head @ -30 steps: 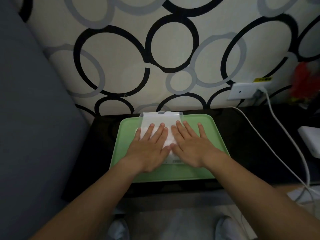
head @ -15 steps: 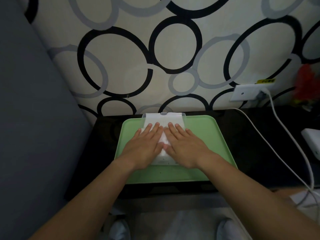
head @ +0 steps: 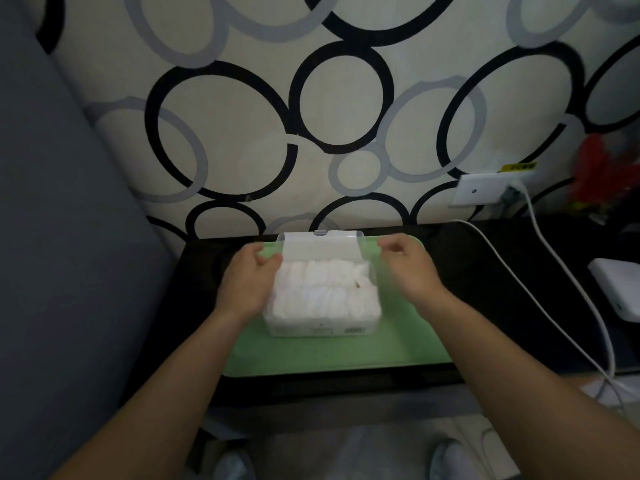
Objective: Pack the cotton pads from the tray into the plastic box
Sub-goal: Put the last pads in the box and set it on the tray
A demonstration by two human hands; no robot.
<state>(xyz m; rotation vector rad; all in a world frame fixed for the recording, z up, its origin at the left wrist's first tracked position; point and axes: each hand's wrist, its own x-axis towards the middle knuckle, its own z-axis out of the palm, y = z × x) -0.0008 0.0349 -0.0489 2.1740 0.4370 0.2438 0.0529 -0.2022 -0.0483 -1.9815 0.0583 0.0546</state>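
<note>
A clear plastic box (head: 322, 329) stands in the middle of the green tray (head: 339, 355), filled with rows of white cotton pads (head: 325, 289). Its lid (head: 322, 247) stands open and upright at the back edge. My left hand (head: 247, 282) hovers at the box's left side, fingers loosely curled near the lid's lower left corner. At the box's right side is my right hand (head: 408, 268), fingers curled a little away from the lid's right edge. Neither hand visibly holds anything. No loose pads show on the tray.
The tray lies on a black table (head: 485, 271) against a patterned wall. A white cable (head: 554, 306) runs from a wall socket (head: 481, 192) across the table's right part, near a white device (head: 620, 289). A grey cushion (head: 69, 237) fills the left side.
Both hands lay flat on the pads, pressing them down. They have now lifted off and moved apart to the box's sides, uncovering the pads.
</note>
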